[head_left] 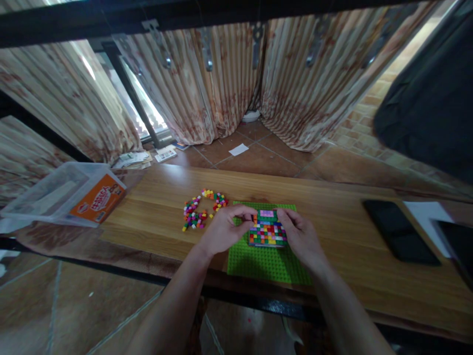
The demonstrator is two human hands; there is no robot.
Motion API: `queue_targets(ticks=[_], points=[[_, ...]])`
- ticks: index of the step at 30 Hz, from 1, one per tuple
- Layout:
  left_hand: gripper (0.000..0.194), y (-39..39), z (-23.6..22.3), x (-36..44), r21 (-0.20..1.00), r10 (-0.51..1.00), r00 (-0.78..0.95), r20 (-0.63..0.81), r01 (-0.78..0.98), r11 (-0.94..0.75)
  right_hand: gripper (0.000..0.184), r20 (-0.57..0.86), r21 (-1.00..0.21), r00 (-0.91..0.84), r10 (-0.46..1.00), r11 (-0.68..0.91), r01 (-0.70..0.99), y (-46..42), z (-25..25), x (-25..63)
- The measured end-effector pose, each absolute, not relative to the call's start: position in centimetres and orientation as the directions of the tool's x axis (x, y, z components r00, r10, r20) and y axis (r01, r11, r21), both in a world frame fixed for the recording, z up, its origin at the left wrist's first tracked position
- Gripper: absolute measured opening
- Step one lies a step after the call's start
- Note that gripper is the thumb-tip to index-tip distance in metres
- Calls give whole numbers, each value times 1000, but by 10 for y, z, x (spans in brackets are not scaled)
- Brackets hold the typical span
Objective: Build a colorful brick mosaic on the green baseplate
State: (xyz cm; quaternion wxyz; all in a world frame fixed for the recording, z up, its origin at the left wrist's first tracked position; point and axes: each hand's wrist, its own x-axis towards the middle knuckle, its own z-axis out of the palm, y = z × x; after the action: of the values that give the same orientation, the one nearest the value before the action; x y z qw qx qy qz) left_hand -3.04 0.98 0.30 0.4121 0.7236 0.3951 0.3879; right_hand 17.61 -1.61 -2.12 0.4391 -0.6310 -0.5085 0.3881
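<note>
One multicoloured, rectangular plastic-brick block, on or just above a green studded baseplate; left hand and right hand flanking it, fingers bent, grasp indeterminable; best steadied level, pressed evenly.

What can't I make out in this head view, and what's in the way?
All in the head view:
Left hand: too small to tell whether its fingertips hold a loose brick.
Right hand: its own back hides some fingers.
Green baseplate: the brick build covers part of its studs.
Orange label: fine print too small.
Black object at far right: cut off by the edge.
</note>
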Motion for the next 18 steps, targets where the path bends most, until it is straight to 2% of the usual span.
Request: queue_targets(ticks=[8,14,18], points=[[14,12,-2,-27,928,911,360,202,228,-295,53,-50,-957,164,985,-94,273,-20,-15,172],[10,12,-5,-22,940,926,321,200,205,-274,67,-76,-956,160,984,-117,267,-24,-14,167],[12,12,-6,-21,942,925,319,206,191,-276,69,-42,-946,172,984,-95,310,-23,-18,164]])
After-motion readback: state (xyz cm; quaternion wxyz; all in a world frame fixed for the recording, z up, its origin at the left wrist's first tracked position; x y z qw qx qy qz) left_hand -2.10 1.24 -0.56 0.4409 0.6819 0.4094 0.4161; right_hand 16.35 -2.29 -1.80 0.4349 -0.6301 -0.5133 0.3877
